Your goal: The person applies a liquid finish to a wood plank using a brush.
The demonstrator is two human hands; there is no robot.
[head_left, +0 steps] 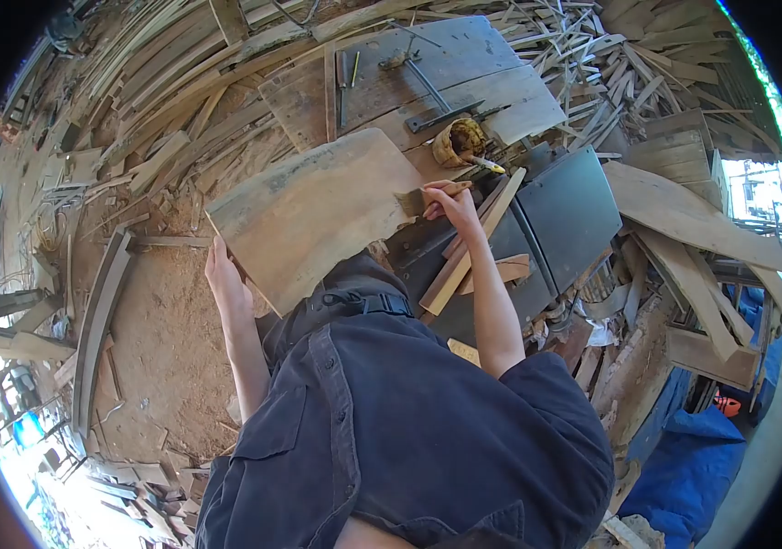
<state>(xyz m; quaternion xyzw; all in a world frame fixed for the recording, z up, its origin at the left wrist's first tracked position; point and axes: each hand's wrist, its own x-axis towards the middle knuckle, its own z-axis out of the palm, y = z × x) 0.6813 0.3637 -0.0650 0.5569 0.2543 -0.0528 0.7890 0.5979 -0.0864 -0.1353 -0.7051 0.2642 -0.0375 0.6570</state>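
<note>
My left hand [227, 282] grips the near left edge of a wide, thin wooden board [313, 215], its fingers partly hidden behind the edge. The board lies tilted in front of my body. In my right hand [452, 207] is a paintbrush [408, 203], with its wide bristles at the board's right edge and its wooden handle pointing right. Just beyond that hand stands a stained round pot [460, 145] with dark brown matter inside. A yellow-and-white stick-like thing [487, 165] lies by the pot's near rim.
Behind the board is a plank worktop [501, 94] bearing a metal clamp [428, 89] and a chisel-like tool [342, 82]. Wood strips [478, 240] lie beside a dark panel [570, 201] at right. Scrap wood piles surround me, and a curved beam [98, 329] lies at left.
</note>
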